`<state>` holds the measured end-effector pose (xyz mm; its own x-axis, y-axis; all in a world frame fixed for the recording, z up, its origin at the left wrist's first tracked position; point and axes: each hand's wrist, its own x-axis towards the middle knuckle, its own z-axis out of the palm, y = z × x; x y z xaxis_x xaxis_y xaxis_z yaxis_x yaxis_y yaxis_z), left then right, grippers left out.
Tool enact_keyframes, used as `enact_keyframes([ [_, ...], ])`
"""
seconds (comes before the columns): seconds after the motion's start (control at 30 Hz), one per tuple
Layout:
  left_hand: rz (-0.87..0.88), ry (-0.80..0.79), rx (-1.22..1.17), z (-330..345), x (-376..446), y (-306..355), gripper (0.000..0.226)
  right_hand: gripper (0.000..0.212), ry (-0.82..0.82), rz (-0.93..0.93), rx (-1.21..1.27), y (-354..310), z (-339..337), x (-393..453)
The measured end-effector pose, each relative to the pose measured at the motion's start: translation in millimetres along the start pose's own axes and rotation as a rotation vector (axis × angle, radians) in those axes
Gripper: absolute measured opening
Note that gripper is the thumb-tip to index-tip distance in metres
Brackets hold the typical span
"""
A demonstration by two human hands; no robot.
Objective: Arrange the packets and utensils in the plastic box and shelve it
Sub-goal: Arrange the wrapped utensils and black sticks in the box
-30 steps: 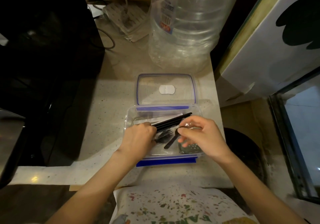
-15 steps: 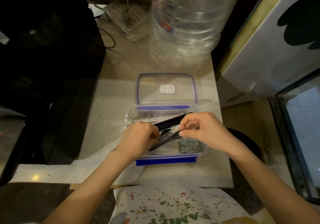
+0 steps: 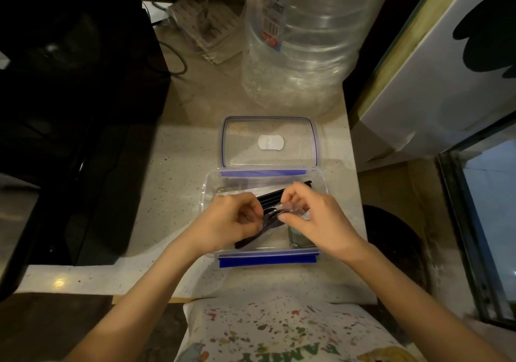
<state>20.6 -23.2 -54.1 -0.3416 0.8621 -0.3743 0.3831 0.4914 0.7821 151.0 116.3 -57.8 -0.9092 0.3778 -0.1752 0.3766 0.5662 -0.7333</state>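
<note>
Readable text: very little

The shirt at 6 o'clock shows upside-down green letters, "AMILY". The bottle's label at 12 o'clock has a barcode, its red print unreadable.

Background clutter sitting around a speckled worktop.
Big clear water bottle standing at the back of the worktop, barcode label facing the camera; power strip lying just left of it with a cable looping off; large black appliance filling the left side; white panel leaning at right; paint-splattered shirt showing at bottom.
</note>
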Motion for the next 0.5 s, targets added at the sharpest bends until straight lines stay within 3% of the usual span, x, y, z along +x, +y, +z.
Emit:
enact_keyframes([
  [0.13,-0.026,0.005,-0.014,2.4,-0.5,0.3,0.026,0.039,-0.032,0.015,0.006,0.5,-0.6,2.1],
  [0.5,0.052,0.011,0.134,7.9,-0.3,1.6,0.029,0.021,-0.078,-0.015,-0.048,-2.0,-4.2,0.7],
])
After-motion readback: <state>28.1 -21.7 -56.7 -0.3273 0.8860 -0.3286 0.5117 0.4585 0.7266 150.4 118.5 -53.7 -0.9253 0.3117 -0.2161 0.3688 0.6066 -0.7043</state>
